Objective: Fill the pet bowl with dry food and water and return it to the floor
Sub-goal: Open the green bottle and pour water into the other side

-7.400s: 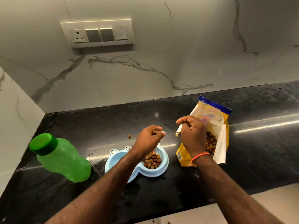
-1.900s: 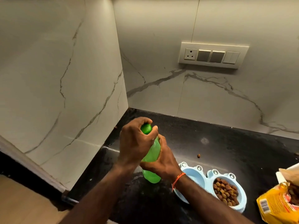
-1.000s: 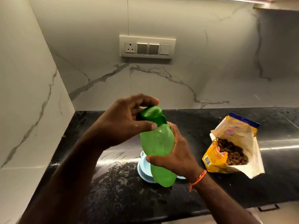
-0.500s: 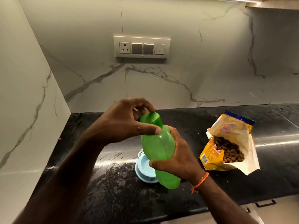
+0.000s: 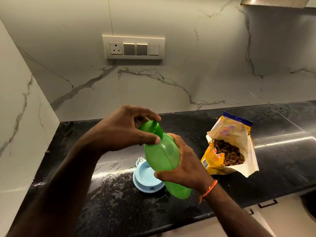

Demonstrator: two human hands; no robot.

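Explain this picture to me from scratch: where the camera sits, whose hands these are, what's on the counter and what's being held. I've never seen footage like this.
No machine is involved. The camera is worn on a person's head and looks forward and down, so the two arms reaching in from the bottom are the wearer's own.

The right hand, with an orange thread on its wrist, grips the body of a green plastic bottle held tilted above the counter. The left hand is closed around the bottle's green cap; whether the cap is loose cannot be told.

On the black stone countertop lie a light blue pet bowl, partly hidden behind the bottle, and to its right an open yellow bag of dry pet food, brown kibble showing in its mouth. On the marble wall behind is a switch and socket panel.
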